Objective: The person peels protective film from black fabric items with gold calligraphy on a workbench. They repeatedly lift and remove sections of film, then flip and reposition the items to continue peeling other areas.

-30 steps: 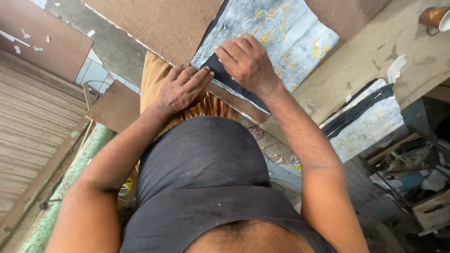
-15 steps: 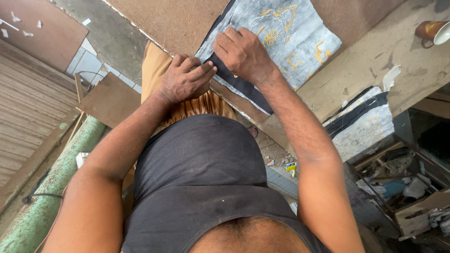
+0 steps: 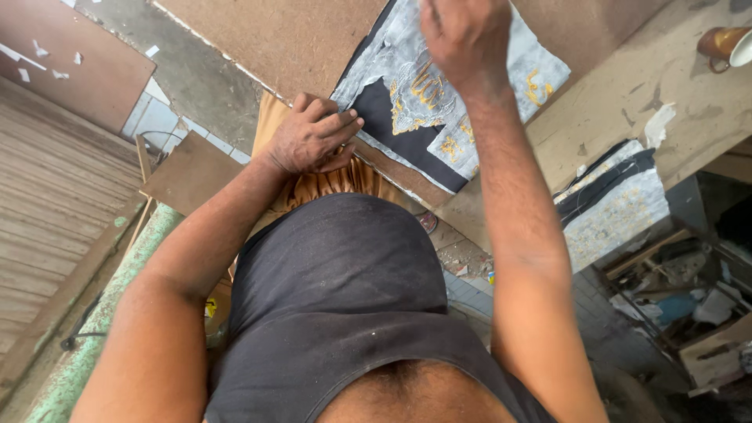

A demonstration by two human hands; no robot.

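I see my left hand pressing flat, fingers together, on the near corner of a grey and black sheet with gold ornament, which lies on a brown board on the tabletop. My right hand is raised above the sheet, fingers curled; I cannot tell whether they grip anything. A brown mug stands far right.

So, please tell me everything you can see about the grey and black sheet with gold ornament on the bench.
The grey and black sheet lies flat on a brown board. A silvery-grey covering is partly torn away, baring black beneath, with gold ornament. The left hand presses its near-left edge; the right hand is at its top, grip unclear.
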